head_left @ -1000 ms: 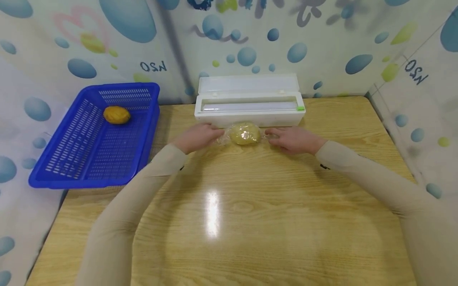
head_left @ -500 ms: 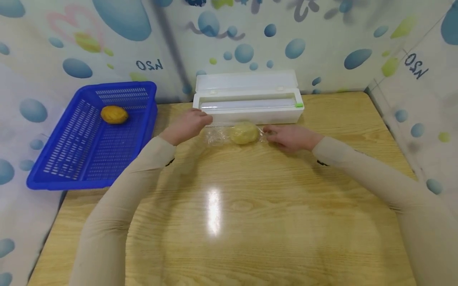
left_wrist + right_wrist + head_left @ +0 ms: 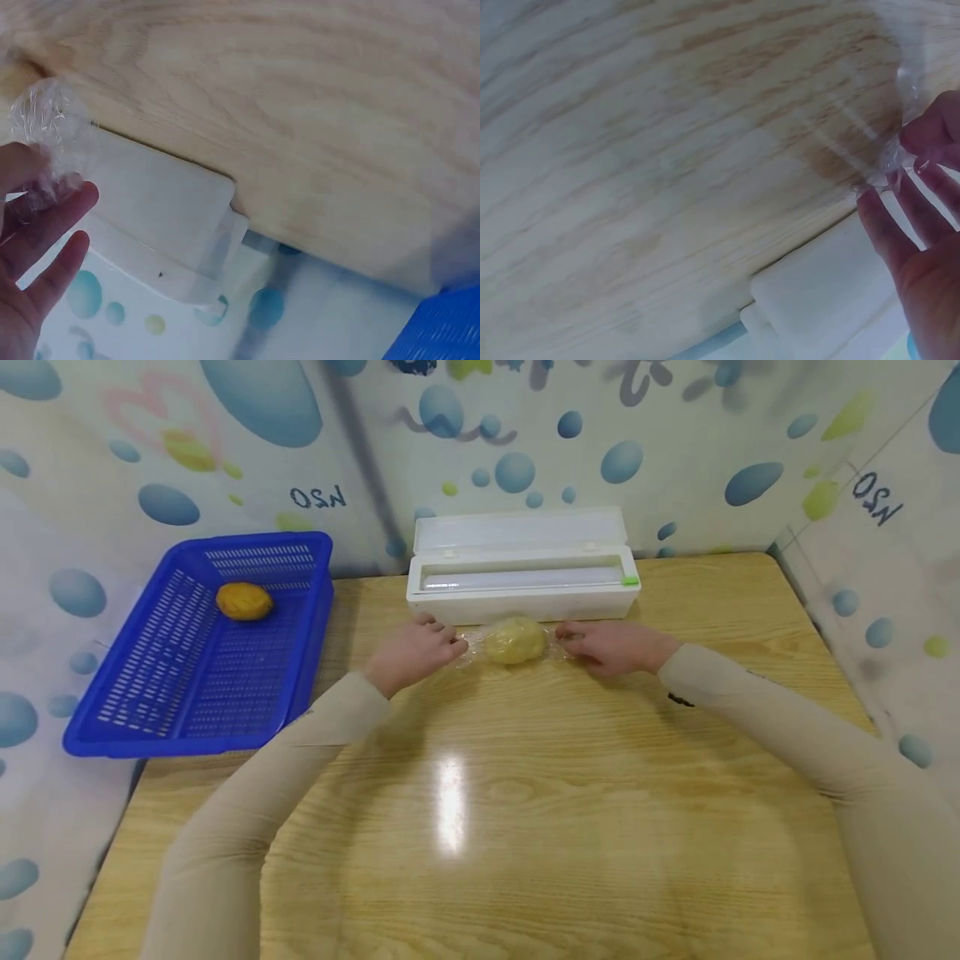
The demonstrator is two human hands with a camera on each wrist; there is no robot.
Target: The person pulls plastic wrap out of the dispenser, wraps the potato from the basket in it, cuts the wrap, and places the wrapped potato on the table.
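Note:
A yellow oval fruit (image 3: 514, 640), wrapped in clear cling film, lies on the table just in front of the white cling film box. My left hand (image 3: 416, 653) pinches the gathered left end of the film. In the left wrist view thumb and forefinger meet on the crumpled cling film (image 3: 56, 120) while the other fingers spread. On the other side, my right hand (image 3: 617, 647) holds the right end. The right wrist view has that cling film (image 3: 896, 161) bunched between thumb and fingertips.
The white box (image 3: 525, 608) stands with its lid raised against the wall, a film roll (image 3: 525, 580) and a green slider (image 3: 629, 582) in it. At left a blue basket (image 3: 198, 747) holds one yellow-orange fruit (image 3: 244, 601). Patterned walls close off the wooden table (image 3: 570, 827) behind.
My left hand let go of the film's left end, moved left towards the box corner, then came back and pinches it again. The right hand stays at its end.

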